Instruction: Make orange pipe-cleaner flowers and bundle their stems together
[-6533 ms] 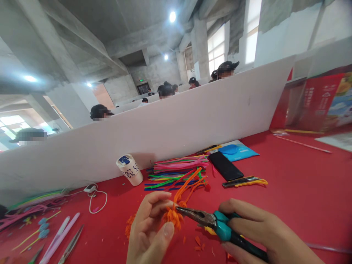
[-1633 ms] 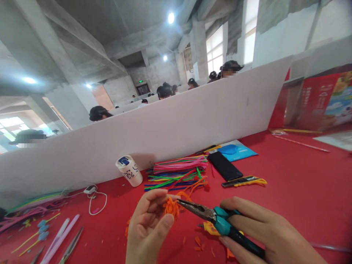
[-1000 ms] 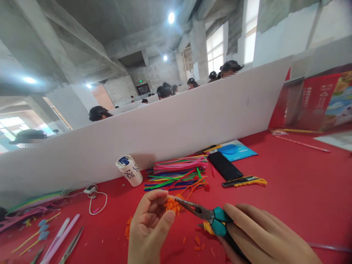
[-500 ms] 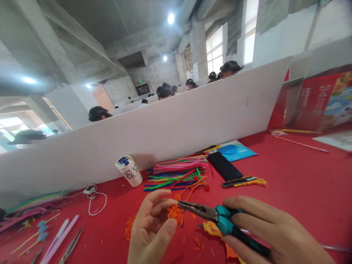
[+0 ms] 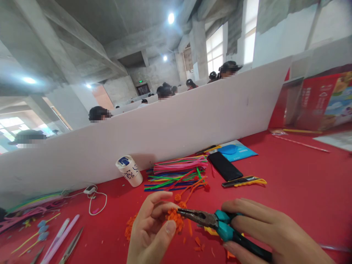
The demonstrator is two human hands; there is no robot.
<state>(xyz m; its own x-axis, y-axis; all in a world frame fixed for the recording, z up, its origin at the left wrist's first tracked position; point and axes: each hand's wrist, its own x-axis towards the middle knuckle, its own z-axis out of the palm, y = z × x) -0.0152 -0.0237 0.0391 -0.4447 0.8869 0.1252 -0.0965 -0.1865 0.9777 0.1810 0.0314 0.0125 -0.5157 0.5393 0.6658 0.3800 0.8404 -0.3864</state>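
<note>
Between the thumb and fingers of my left hand [image 5: 154, 227] is a fuzzy orange pipe-cleaner cluster [image 5: 176, 219]. My right hand [image 5: 264, 227] is wrapped round needle-nose pliers [image 5: 220, 223] with teal and black handles. The pliers' tips point left and meet the top of the cluster; whether they pinch a strand I cannot tell. Another orange cluster [image 5: 129, 228] lies partly hidden behind my left hand. Orange flowers on stems [image 5: 189, 190] lie just beyond my hands. Small orange scraps [image 5: 198, 242] are scattered below the pliers.
Bundled coloured pipe cleaners [image 5: 178, 168] lie beside a white cup [image 5: 130, 171]. A black phone [image 5: 224, 167] and a yellow-handled cutter [image 5: 244, 181] are at the back right. Scissors [image 5: 72, 244] lie at the left. A white partition [image 5: 192, 121] closes the table's far side; people sit beyond it.
The pliers' tips have dipped slightly onto the orange cluster, and the pliers have shifted a little downward. My left hand has barely moved and keeps its hold.
</note>
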